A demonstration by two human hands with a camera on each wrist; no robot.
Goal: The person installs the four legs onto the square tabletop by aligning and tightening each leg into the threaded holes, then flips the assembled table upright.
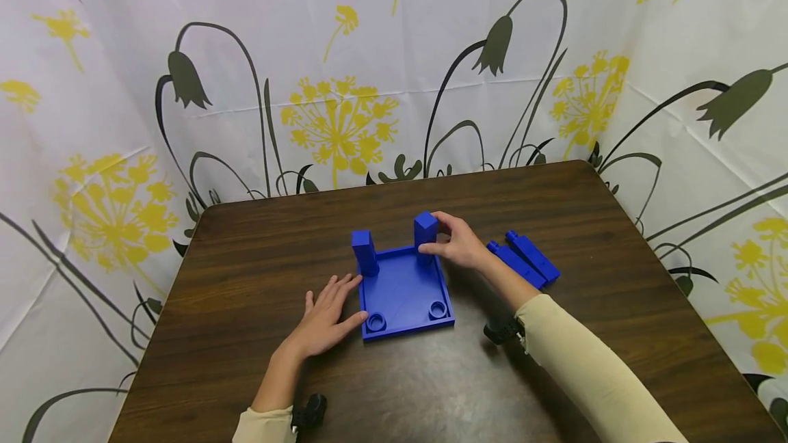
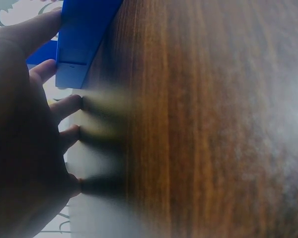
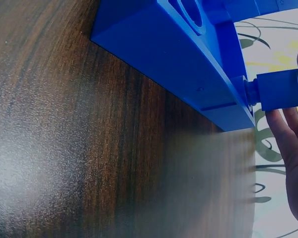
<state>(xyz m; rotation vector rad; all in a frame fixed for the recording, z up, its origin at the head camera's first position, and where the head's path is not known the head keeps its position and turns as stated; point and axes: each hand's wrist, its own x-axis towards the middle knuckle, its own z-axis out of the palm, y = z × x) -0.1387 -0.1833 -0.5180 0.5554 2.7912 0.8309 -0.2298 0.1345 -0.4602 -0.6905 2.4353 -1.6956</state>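
A blue square tray [image 1: 406, 292] with a raised rim lies on the table, with round sockets at its two near corners. One square blue leg [image 1: 364, 251] stands upright at the far left corner. At the far right corner my right hand [image 1: 458, 243] grips a second blue leg [image 1: 425, 230] between thumb and fingers; in the right wrist view that leg [image 3: 278, 90] meets its socket with a narrow neck showing. My left hand [image 1: 326, 320] lies spread on the table, its thumb and index fingertips touching the tray's left side.
Two loose blue legs [image 1: 532, 256] lie side by side on the wooden table [image 1: 271, 251], right of the tray and close to the right forearm. A flowered curtain [image 1: 369, 67] hangs behind the table and along its sides.
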